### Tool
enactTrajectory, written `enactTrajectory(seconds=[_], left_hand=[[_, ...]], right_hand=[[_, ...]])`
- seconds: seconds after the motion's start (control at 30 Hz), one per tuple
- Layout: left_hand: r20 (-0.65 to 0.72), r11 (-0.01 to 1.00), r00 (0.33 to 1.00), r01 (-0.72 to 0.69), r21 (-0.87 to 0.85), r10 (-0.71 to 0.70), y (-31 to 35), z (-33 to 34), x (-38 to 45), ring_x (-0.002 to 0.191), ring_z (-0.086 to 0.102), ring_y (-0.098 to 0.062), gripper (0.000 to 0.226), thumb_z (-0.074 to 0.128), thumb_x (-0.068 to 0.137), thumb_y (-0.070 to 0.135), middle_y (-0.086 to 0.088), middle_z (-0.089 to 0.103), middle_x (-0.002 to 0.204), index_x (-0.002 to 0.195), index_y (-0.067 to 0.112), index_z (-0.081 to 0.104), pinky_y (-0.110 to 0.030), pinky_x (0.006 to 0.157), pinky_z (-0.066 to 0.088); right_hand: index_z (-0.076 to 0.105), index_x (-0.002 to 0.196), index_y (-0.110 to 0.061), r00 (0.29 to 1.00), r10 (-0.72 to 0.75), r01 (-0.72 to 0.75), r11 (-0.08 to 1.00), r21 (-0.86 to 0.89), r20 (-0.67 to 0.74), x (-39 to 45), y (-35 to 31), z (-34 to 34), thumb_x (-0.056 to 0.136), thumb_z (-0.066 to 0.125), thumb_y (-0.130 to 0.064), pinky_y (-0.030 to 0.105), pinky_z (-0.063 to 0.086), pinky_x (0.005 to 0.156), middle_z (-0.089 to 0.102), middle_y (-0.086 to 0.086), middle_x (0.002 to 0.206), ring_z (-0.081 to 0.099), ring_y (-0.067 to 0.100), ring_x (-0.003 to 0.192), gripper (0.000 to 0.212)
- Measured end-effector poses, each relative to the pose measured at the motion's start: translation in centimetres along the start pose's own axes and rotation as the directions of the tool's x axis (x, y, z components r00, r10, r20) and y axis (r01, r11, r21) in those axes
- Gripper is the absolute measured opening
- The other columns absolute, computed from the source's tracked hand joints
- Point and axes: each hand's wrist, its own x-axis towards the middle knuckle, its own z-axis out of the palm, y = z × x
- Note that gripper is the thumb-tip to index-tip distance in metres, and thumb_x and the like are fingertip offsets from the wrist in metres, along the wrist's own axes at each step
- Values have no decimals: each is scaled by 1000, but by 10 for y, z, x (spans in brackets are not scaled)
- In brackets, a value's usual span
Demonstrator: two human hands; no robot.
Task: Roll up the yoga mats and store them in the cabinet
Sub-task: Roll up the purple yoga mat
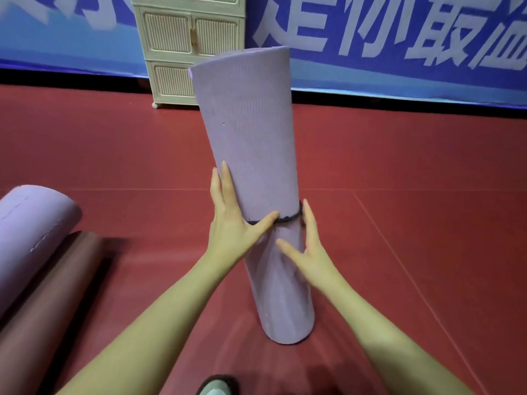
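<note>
Both hands' fingers straight | left hand [233, 223], right hand [309, 246] flank upright mat [256, 143]

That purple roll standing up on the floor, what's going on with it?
A person is steadying a rolled purple yoga mat that stands on end on the red floor. The left hand and right hand press on either side of it, at a dark band tied round it. Another mat, partly rolled, lies to the left. The cream cabinet behind has its doors closed.
</note>
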Motion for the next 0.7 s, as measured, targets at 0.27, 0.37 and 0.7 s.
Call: enactTrajectory(seconds=[0.27, 0.37, 0.7], left_hand=[[-94, 975, 983, 173, 138, -161, -47, -3, 33, 121, 48, -39, 95, 55, 65, 71, -6, -6, 158, 133, 68, -12, -51, 86, 49], [-138, 954, 968, 232, 190, -208, -67, -2, 40, 114, 52, -44, 89, 52, 70, 70, -7, -5, 158, 136, 66, -7, -52, 90, 47], [-195, 901, 961, 254, 352, -195, -102, 5, 27, 136, 27, -45, 80, 44, 82, 65, -30, -3, 153, 147, 43, 3, -51, 104, 35]], right_hand=[[-33, 139, -31, 990, 136, -134, 807, -575, -40, 32, 22, 61, 53, 77, -67, 53, 12, 115, -14, -2, 157, -6, 18, 145, 144], [-20, 147, -24, 990, 82, -131, 808, -575, -111, 56, 30, 81, 52, 76, -65, 50, 21, 112, 4, 6, 157, 9, 25, 144, 141], [5, 150, -32, 998, -42, 5, 732, -681, -37, 71, 48, 65, 55, 81, -54, 38, 27, 109, 26, 1, 152, 31, 26, 132, 124]])
